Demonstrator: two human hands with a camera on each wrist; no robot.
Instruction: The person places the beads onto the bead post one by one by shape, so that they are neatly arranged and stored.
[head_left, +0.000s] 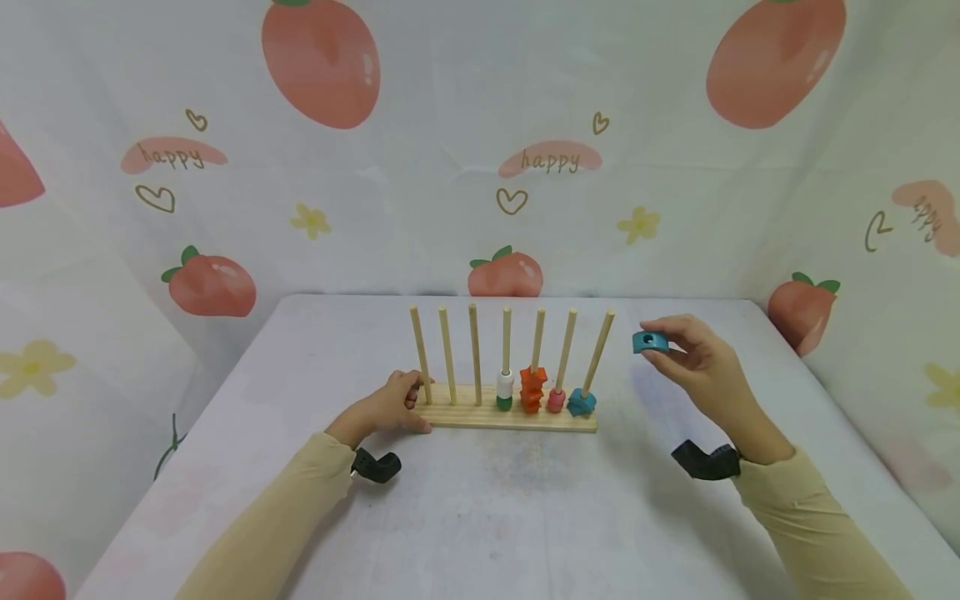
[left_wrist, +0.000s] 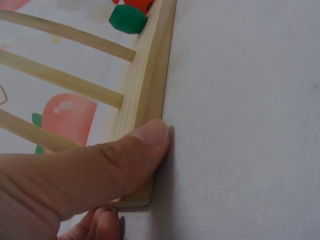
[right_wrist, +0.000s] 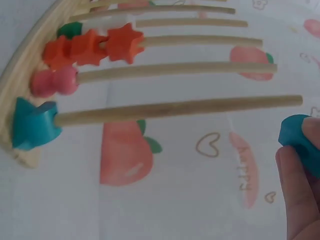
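Observation:
A wooden pegboard (head_left: pixel 517 422) with several upright pegs stands on the table. My left hand (head_left: pixel 390 406) grips its left end, the thumb along the front edge and the other fingers behind. My right hand (head_left: pixel 701 367) pinches a blue bead (head_left: pixel 649 342) with a hole through it, held in the air right of the rightmost peg's top. On that peg sit blue beads (right_wrist: pixel 36 125). Next to them are pink beads (right_wrist: pixel 55 81), then a stack of orange star beads (head_left: pixel 532 390). White beads (head_left: pixel 505 383) rest over a green bead (left_wrist: pixel 128 20) on the middle peg. The three left pegs are bare.
A white cloth covers the table (head_left: pixel 480 517) and hangs behind as a backdrop (head_left: pixel 435 217) printed with peaches and flowers. Black wrist straps with camera mounts (head_left: pixel 707 461) sit on both forearms. A thin dark green cord (head_left: pixel 174 437) shows at the table's left edge.

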